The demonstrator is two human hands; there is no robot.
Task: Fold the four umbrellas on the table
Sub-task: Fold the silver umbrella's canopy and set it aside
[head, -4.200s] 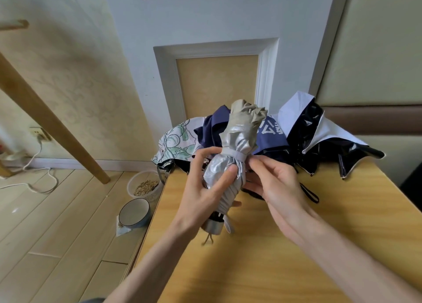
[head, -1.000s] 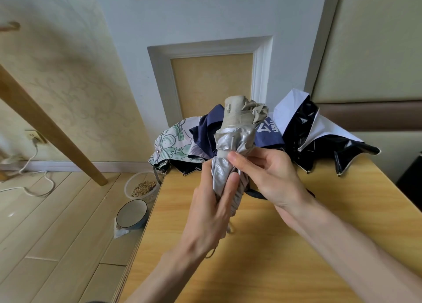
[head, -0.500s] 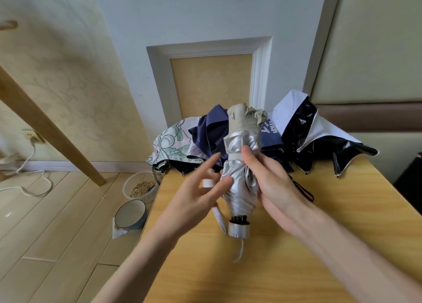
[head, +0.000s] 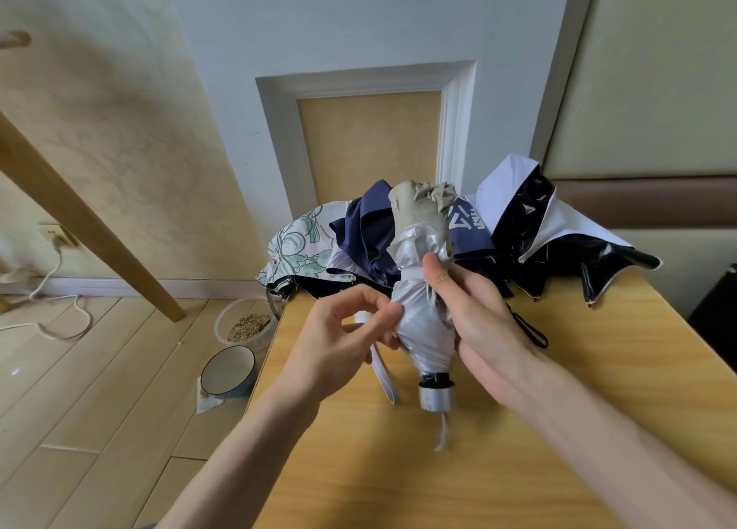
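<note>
A rolled silver and beige umbrella (head: 422, 313) is held upright above the wooden table (head: 498, 429), handle end down. My right hand (head: 478, 313) grips its right side, thumb pressed on the white band around it. My left hand (head: 343, 337) pinches the loose white closure strap (head: 381, 363), which hangs down on the umbrella's left. Behind, at the table's far edge, lie three unfolded umbrellas: a floral one (head: 295, 249), a navy one (head: 367, 241) and a black and white one (head: 558, 233).
The table's left edge drops to a wooden floor with a bowl (head: 227, 371) and a tub of grain (head: 245, 325). A slanted wooden beam (head: 79, 217) stands left. A white cable (head: 60, 313) lies on the floor. A black wrist loop (head: 530, 329) lies on the table.
The umbrella rose a little and tilted. My left hand let go of the umbrella's body and now pinches the hanging strap; my right hand keeps hold with its thumb on the band.
</note>
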